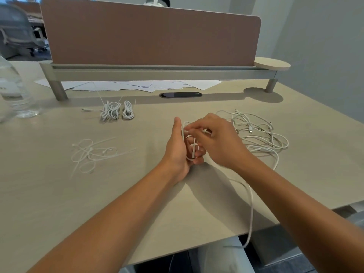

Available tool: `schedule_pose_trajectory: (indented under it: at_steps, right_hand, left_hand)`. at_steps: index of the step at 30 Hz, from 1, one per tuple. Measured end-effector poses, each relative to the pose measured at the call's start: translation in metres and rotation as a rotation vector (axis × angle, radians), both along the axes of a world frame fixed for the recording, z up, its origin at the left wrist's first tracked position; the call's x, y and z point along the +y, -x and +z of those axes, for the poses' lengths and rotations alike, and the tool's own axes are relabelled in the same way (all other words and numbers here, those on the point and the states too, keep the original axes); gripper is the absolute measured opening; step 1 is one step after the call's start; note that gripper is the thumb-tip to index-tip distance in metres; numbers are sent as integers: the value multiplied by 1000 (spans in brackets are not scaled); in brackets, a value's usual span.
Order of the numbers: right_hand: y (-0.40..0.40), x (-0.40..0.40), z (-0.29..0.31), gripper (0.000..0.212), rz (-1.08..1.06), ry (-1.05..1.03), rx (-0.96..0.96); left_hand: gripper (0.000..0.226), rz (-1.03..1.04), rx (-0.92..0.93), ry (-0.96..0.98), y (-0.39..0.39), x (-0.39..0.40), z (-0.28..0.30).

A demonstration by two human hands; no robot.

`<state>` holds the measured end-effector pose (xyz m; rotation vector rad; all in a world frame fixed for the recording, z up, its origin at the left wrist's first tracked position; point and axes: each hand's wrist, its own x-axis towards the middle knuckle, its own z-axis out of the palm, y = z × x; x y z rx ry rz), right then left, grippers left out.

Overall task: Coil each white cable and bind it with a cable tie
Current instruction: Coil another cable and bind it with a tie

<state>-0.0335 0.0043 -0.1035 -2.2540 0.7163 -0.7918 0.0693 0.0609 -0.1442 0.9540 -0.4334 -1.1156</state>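
Probably office: desk divider (pixel 149 34), chair (pixel 15 30)

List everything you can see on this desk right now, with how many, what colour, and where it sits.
Coiled white cable bundles: apparently three, white, far left-centre of the desk, ties sticking up.
Loose white plastic cable ties: several, white, left of the hands.
Tangled uncoiled white cables: count unclear, white, right of the hands.
White cable being coiled: one, white, looped at the hands, tail hanging off the near edge.
White paper sheets: several, white, under the grey shelf.
Clear plastic water bottle: one, far left.
Brown fabric divider panel: one, at the back.
Beige wooden desk: one.
Left hand: holds the loops.
Right hand: pinches the cable.
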Motion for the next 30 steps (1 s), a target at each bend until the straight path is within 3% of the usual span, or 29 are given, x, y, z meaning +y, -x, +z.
schedule_pose_trajectory:
  at_steps: [3,6,13,30]
  right_hand:
    - [3,10,-2,17,52,-125,-25]
    - [6,13,-1,7,-53,-156,-153]
    - [6,7,-3,21,-236,-24,-202]
    - [-4,8,1,10,-357,-41,-318]
  left_hand:
    - [68,10,16,-5,-1,0,0]
    - [67,15,10,1,-2,0,-1]
    - [57,91,-38,15,-3,1,4]
    - [59,75,-66,30,3,3,3]
